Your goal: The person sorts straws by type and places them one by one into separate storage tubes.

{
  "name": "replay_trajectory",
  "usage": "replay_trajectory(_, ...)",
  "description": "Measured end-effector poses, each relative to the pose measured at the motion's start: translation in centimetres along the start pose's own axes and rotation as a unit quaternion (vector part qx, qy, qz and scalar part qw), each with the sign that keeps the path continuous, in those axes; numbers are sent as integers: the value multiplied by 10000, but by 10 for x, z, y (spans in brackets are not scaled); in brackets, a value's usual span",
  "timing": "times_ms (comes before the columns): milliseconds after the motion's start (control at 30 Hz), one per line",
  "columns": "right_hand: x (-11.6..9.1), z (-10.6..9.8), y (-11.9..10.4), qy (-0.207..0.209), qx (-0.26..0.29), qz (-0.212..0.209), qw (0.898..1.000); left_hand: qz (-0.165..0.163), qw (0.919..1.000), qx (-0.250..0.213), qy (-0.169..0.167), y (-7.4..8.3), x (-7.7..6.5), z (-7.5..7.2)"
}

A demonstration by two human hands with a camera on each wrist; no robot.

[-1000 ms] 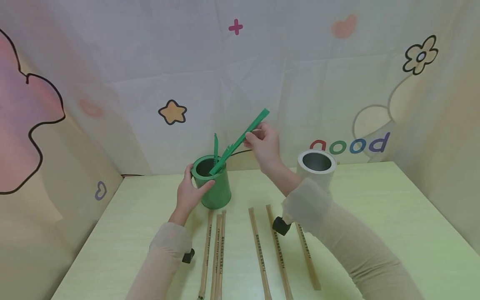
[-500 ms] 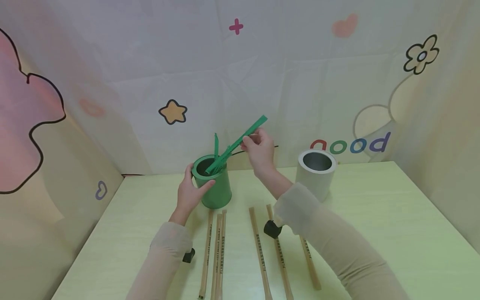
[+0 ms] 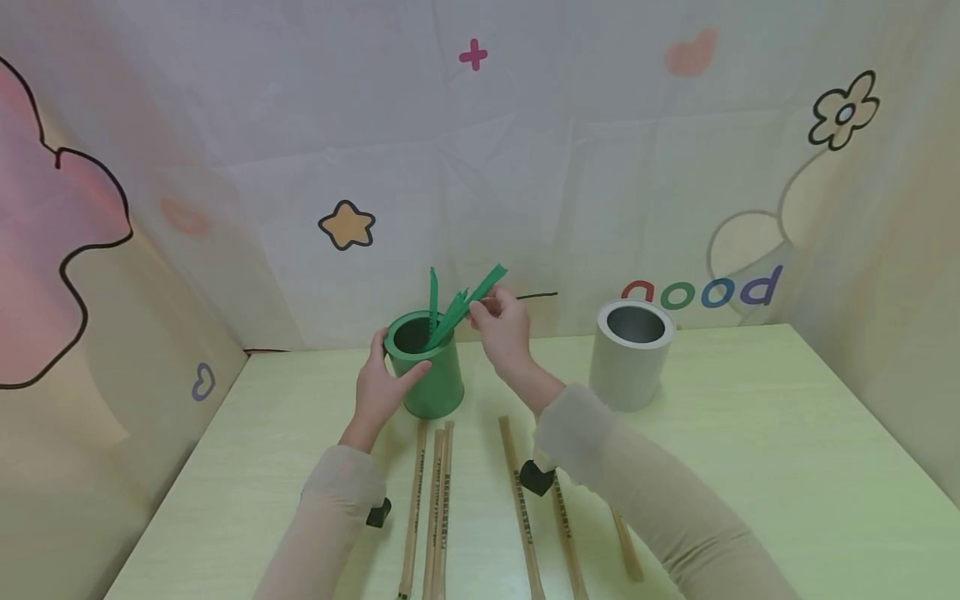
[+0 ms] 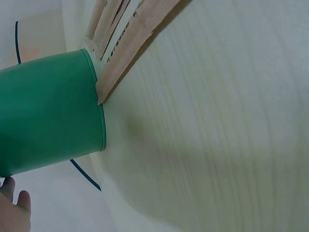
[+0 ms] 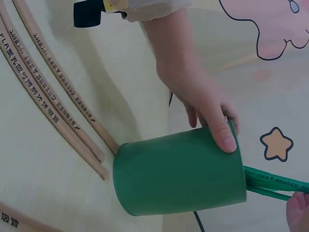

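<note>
My left hand (image 3: 378, 387) grips the rim of an upright green cup (image 3: 435, 385), thumb on the near side and fingers round the left. A green paper-wrapped straw (image 3: 491, 282) slants out of the cup's mouth to the upper right, and my right hand (image 3: 506, 333) pinches it. Other green straws (image 3: 433, 287) stick up from the cup. In the right wrist view the left thumb (image 5: 227, 140) presses the cup's side, while printed text shows on a green wrapper (image 5: 275, 180). Fingertips (image 4: 22, 199) show beside the cup in the left wrist view.
A white cup (image 3: 628, 367) with a dark inside stands to the right. Brown paper-wrapped straws lie lengthwise on the table in a left group (image 3: 441, 500) and a right group (image 3: 521, 508), the latter partly under my right forearm. A printed cloth (image 3: 525, 183) hangs behind.
My right hand has moved down and left, lowering the green straw further into the cup. The left hand and the green cup have stayed in place.
</note>
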State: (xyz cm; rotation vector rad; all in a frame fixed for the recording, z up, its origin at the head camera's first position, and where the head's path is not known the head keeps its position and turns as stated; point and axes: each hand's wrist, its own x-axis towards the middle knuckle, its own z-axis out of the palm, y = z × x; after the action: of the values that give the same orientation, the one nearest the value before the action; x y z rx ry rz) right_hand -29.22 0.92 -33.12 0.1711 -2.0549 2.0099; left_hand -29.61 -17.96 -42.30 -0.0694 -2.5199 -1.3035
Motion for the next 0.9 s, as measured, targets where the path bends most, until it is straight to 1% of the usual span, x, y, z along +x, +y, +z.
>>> replay_trajectory(233,-1,5,11,-111,4,229,9997,-42,10000,-41,-34,1,0,0)
replay_trajectory(400,-2,9,21,-330,8,361,9988,-73,10000,-30,-61,1,0,0)
replay_trajectory(700,-12,10,38,-913,-364,484,9940,-95,9999,-76,-56,1,0,1)
replay_trajectory(900,-20,5,46,-1162,-634,610,9893,-101,9999,-83,-54,2,0,1)
